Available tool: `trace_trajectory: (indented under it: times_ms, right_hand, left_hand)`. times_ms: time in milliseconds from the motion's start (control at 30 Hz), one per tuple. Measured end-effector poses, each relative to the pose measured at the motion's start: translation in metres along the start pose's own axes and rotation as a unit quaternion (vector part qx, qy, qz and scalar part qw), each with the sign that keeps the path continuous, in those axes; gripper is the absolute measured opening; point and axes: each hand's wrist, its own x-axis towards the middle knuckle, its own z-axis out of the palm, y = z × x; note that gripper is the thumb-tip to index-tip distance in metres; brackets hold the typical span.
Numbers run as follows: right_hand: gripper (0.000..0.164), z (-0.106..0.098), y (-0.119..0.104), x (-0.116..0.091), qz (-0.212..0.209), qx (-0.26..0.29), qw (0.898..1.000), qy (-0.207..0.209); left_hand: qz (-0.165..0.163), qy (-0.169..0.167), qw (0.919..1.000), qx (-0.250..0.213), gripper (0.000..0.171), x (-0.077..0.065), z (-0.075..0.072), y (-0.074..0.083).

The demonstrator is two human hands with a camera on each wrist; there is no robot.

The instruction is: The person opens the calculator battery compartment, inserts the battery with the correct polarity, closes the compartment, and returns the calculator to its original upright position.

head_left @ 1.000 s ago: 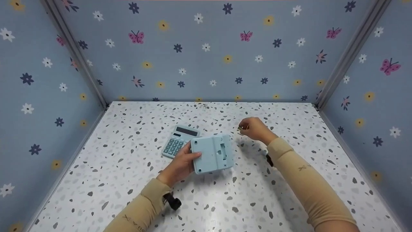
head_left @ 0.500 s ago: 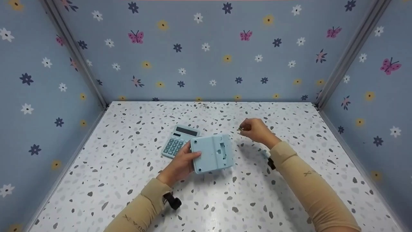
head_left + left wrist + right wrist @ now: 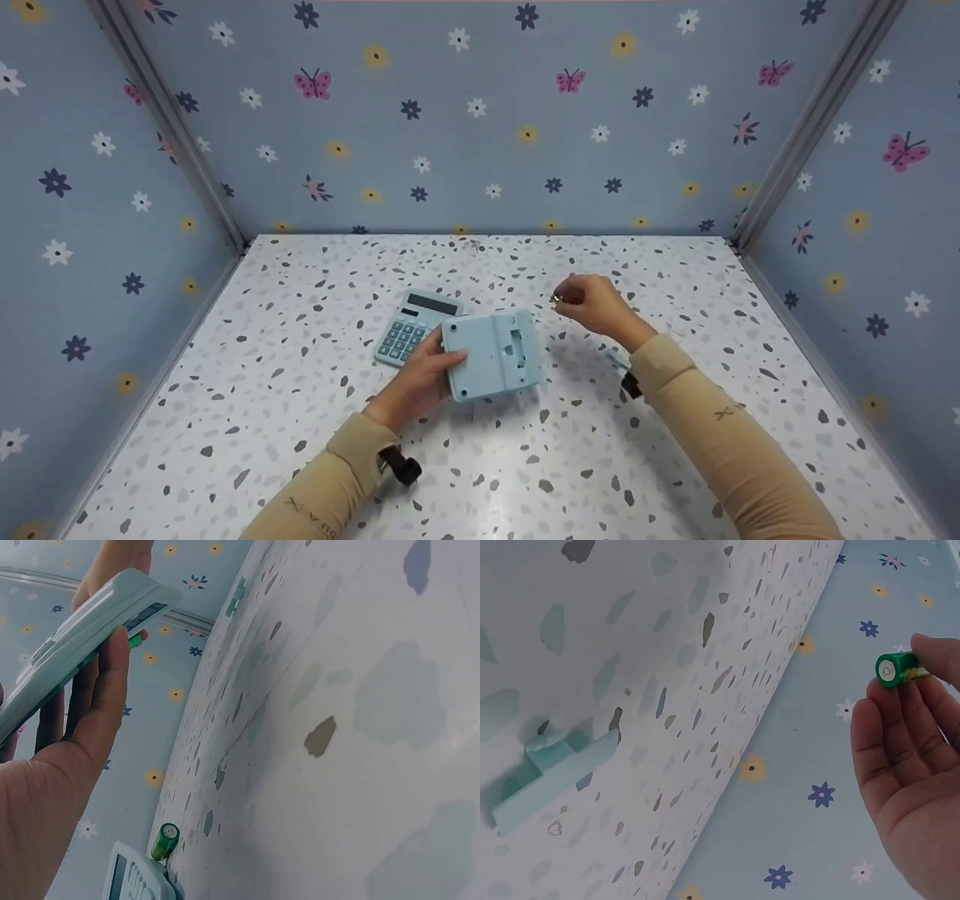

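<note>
My left hand (image 3: 420, 379) grips the left side of a light-blue calculator (image 3: 480, 360), thumb across its back. The back faces up, tilted, with the battery slot (image 3: 518, 349) uncovered near its right side; its keys are hidden. To the right, my right hand (image 3: 600, 304) holds a small green battery (image 3: 896, 669) between thumb and fingertips, apart from the calculator. One flat end of that battery shows in the right wrist view. A light-blue battery cover (image 3: 562, 776) lies on the table below my right wrist.
A second light-blue calculator (image 3: 401, 337) lies keys up on the speckled table (image 3: 300, 450), partly behind my left hand. Beside it, the left wrist view shows another green battery (image 3: 165, 840). Flowered panels (image 3: 480, 150) stand at the back and both sides.
The battery has turned slightly in my right fingers. My right forearm has shifted a little toward the right, showing more of the cover. The left hand's hold on the calculator is unchanged.
</note>
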Motion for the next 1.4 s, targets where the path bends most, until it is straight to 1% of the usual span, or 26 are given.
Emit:
trace_trajectory:
  times_ms: [200, 367, 567, 933, 1100, 1200, 1400]
  right_hand:
    - [0.022, 0.003, -0.009, -0.009, -0.03, 0.004, 0.999, 0.015]
    - [0.021, 0.005, -0.014, -0.014, -0.039, 0.009, 0.999, 0.022]
    - [0.02, 0.006, -0.022, -0.021, -0.057, 0.013, 0.997, 0.041]
    - [0.019, 0.004, -0.029, -0.031, -0.062, 0.029, 0.996, 0.055]
    - [0.019, 0.006, -0.034, -0.035, -0.064, 0.042, 0.995, 0.062]
    - [0.019, 0.008, -0.037, -0.037, -0.068, 0.051, 0.995, 0.061]
    - [0.018, 0.013, -0.04, -0.041, -0.08, 0.053, 0.994, 0.056]
  left_hand:
    - [0.009, 0.005, 0.9999, 0.003, 0.069, 0.002, 0.0, 0.001]
    - [0.011, 0.001, 0.9999, 0.003, 0.07, 0.003, 0.0, 0.0]
    - [0.014, 0.004, 0.9999, 0.001, 0.071, 0.003, 0.001, 0.0]
    - [0.008, 0.004, 1.0, 0.003, 0.073, 0.004, 0.002, 0.001]
    - [0.013, 0.002, 0.9999, 0.004, 0.072, 0.004, 0.002, 0.001]
    - [0.017, 0.0, 0.9998, 0.003, 0.071, 0.004, 0.002, 0.001]
    - [0.018, -0.001, 0.9998, 0.0, 0.071, 0.005, 0.001, 0.0]
